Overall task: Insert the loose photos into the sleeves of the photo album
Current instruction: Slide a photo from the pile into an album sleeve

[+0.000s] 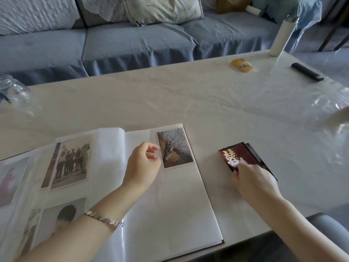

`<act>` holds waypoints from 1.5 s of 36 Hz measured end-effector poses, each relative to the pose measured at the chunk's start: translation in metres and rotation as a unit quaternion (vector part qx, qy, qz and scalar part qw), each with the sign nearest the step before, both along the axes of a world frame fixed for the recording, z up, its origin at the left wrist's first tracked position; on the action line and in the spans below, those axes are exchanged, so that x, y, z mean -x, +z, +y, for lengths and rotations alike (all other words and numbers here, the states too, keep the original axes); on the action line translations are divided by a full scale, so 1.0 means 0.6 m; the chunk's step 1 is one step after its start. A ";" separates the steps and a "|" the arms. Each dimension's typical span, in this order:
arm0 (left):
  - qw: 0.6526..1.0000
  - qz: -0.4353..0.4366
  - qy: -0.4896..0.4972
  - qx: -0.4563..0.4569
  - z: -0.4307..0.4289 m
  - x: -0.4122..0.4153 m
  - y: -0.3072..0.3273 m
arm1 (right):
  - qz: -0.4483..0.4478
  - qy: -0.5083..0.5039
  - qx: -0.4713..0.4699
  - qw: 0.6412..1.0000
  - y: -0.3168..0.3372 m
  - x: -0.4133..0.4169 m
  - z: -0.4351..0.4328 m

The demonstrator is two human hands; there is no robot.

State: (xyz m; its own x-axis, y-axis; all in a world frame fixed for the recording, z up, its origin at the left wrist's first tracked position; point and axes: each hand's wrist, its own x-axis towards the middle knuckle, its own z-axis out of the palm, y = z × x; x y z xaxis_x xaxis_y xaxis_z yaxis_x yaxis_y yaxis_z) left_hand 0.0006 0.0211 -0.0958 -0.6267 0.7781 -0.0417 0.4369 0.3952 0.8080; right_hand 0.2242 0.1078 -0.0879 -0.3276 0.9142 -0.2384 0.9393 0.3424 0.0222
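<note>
Left hand (141,165), right hand (253,178) gripping one photo stack (235,154), one open album (170,205)

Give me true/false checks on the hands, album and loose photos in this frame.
1. The right hand touches the dark red stack of loose photos. True.
2. That stack lies on the open white-paged photo album. False: it lies on the white table, right of the album.
3. The left hand holds a photo. False: its fingers are loosely curled, holding nothing.
4. The bordered tree photo sits at the top of the album's right page. True.
5. The tall white bottle lies on its side. False: it stands upright.
</note>
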 end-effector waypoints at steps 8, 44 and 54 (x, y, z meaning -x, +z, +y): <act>0.960 -0.272 -0.051 0.033 -0.019 -0.041 0.044 | 0.225 0.040 -0.295 0.928 0.021 0.014 -0.025; 0.986 0.159 0.020 0.052 -0.122 0.032 0.060 | 0.248 0.045 0.064 0.966 -0.061 0.064 -0.119; 0.988 0.139 -0.029 0.060 -0.128 0.030 0.052 | 0.251 0.036 0.065 0.965 -0.063 0.064 -0.125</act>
State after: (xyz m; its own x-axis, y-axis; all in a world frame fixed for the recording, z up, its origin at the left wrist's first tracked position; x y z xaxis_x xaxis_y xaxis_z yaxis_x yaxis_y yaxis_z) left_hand -0.0172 -0.0559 -0.0643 -0.5811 0.8132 0.0314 0.6606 0.4488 0.6018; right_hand 0.1857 0.0330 -0.1259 -0.4925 0.8583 -0.1441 0.7944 0.3758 -0.4772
